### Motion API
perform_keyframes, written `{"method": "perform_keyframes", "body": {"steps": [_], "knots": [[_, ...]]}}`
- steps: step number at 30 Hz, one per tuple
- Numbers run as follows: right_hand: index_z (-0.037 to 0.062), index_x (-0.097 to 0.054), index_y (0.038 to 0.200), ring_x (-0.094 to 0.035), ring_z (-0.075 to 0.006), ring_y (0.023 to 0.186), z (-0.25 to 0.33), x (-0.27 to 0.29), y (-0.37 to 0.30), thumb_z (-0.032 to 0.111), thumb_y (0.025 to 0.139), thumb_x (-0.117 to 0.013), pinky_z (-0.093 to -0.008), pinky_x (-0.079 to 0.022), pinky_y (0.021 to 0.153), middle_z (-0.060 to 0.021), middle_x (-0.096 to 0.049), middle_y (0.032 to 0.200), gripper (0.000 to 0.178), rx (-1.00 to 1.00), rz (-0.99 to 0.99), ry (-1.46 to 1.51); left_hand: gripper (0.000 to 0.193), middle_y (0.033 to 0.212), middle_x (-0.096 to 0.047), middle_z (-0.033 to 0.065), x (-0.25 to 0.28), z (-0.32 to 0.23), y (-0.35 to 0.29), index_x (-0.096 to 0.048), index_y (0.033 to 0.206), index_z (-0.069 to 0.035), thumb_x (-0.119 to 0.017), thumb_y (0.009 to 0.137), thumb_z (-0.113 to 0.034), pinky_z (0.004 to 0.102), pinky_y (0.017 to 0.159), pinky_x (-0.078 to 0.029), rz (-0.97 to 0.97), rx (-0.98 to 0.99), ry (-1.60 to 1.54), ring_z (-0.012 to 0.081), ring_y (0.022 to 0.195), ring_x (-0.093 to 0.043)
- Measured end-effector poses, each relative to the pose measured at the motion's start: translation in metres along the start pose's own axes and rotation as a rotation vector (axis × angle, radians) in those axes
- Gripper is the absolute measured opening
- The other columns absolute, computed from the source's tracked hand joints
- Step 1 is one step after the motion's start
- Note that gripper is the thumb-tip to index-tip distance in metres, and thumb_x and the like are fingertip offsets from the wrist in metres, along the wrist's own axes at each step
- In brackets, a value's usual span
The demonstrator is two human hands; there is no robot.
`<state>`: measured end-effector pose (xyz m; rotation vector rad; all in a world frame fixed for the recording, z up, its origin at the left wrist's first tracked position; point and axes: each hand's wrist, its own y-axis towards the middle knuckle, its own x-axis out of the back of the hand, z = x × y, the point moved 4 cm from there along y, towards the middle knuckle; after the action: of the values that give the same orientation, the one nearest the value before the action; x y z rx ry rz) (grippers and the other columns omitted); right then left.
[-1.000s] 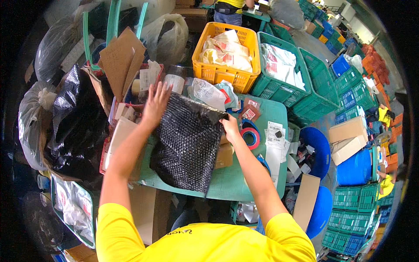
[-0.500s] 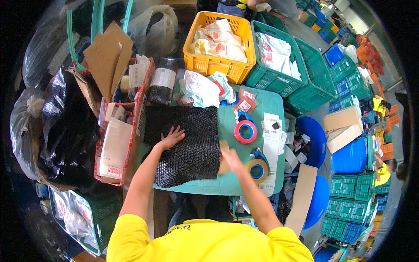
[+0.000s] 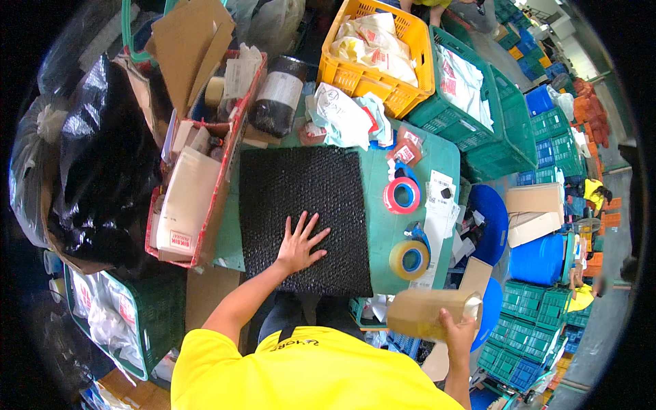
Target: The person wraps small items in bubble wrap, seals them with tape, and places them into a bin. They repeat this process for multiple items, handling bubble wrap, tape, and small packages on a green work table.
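Observation:
A sheet of black bubble wrap [image 3: 301,195] lies spread on the green tabletop, its near edge at the front of the table. My left hand [image 3: 299,247] rests flat on the wrap with its fingers spread. To the right, off the table's front edge, my right hand [image 3: 456,329] grips a small brown package [image 3: 424,313] by its right end. The package is oblong and shiny, with a whitish patch near that end. Red tape on a blue dispenser [image 3: 401,196] and clear tan tape on another dispenser [image 3: 410,260] stand right of the wrap.
A red-edged box [image 3: 195,184] of odds and ends stands left. Behind are a black-wrapped roll [image 3: 279,96], white bags [image 3: 342,113], a yellow crate [image 3: 345,75] and green crates [image 3: 444,123]. Paper labels [image 3: 437,219] lie along the table's right edge, beside blue bins [image 3: 488,219].
The brown package, earlier beside the wrap under my right hand, is now lifted right and toward me. The wrap lies flatter and nearer; my left hand has moved right on it.

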<state>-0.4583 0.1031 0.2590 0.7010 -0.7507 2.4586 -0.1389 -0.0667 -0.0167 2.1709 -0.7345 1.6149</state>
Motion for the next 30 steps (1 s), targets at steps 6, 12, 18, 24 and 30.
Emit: {"method": "perform_keyframes", "body": {"steps": [6,12,18,24,30], "knots": [[-0.005,-0.069,0.108,-0.065,-0.0131,0.089,0.048,-0.059,0.019,0.009,0.091,-0.07,-0.0298,-0.052,0.082,-0.0057,-0.071,0.1,0.022,0.151,0.097,0.301,0.091,0.164,-0.016,0.0224,0.052,-0.018,-0.011,-0.015,0.159,-0.007,-0.052,0.095,-0.059,0.0519,0.122,-0.013,-0.029,0.235,-1.043,0.0387,0.153,-0.012],[-0.004,-0.069,0.11,-0.066,-0.013,0.091,0.021,-0.229,0.116,0.017,0.088,-0.074,-0.0292,-0.051,0.083,-0.0072,-0.072,0.103,0.031,0.114,0.584,0.795,0.069,0.132,-0.057,0.012,0.109,0.017,-0.043,-0.043,0.144,-0.001,-0.071,0.087,-0.03,0.0355,0.109,-0.037,-0.459,0.617,-1.648,0.022,0.125,-0.052],[-0.0046,-0.071,0.104,-0.068,-0.0181,0.079,0.003,-0.317,0.174,0.031,0.084,-0.08,-0.0331,-0.052,0.076,-0.0087,-0.073,0.093,0.042,-0.041,0.539,0.481,0.061,0.135,-0.055,0.0138,0.044,0.083,-0.027,-0.044,0.142,0.001,-0.066,0.092,-0.026,0.0355,0.109,-0.037,-0.43,0.823,-1.482,0.0237,0.126,-0.051],[-0.0001,-0.058,0.125,-0.055,-0.0369,0.124,-0.044,-0.245,0.067,0.025,0.085,-0.075,-0.0437,-0.046,0.097,-0.0231,-0.06,0.122,0.05,0.851,0.322,-0.21,0.071,0.13,-0.05,0.0235,0.057,-0.026,-0.124,-0.047,0.131,0.001,-0.078,0.078,-0.033,0.0551,0.104,-0.035,-0.366,0.336,-0.427,0.0406,0.124,-0.046],[0.004,-0.038,0.149,-0.042,-0.0336,0.141,-0.125,-0.279,0.034,0.016,0.084,-0.065,-0.0497,-0.036,0.113,-0.0221,-0.042,0.151,0.072,1.158,0.278,-1.018,0.064,0.156,-0.039,0.0159,0.002,-0.023,-0.124,-0.042,0.149,-0.006,-0.055,0.087,-0.017,0.0484,0.118,-0.031,0.03,0.038,0.252,0.0329,0.145,-0.036]]}}
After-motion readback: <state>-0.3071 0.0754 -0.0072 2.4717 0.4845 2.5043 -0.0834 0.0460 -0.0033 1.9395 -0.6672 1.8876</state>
